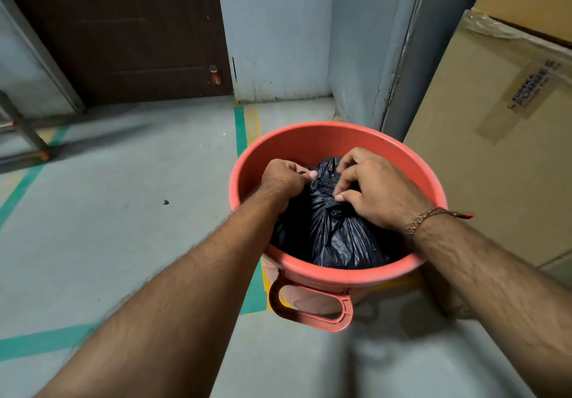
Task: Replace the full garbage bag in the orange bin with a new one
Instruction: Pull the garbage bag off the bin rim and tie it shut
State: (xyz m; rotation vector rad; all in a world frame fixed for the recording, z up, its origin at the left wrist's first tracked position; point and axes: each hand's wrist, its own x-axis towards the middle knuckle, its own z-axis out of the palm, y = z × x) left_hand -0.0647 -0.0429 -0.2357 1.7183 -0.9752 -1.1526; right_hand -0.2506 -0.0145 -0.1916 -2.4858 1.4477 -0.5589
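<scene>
forearms [173, 289] reach down | both hands pinch black bag [337, 236] neck | orange bin [312, 141]

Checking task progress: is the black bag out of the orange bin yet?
No, the black bag sits inside the orange bin, with the left hand and right hand gripping its gathered top.

Under the fingers [346, 178] the crinkled garbage bag [337, 236] is glossy black, ringed by the salmon-orange bin [309, 141]. Beyond the fingers, teal and yellow floor stripes [240, 128] cross grey concrete toward a dark brown door [123, 26]. A red-and-green braided wristband [430, 216] sits behind them.
</scene>
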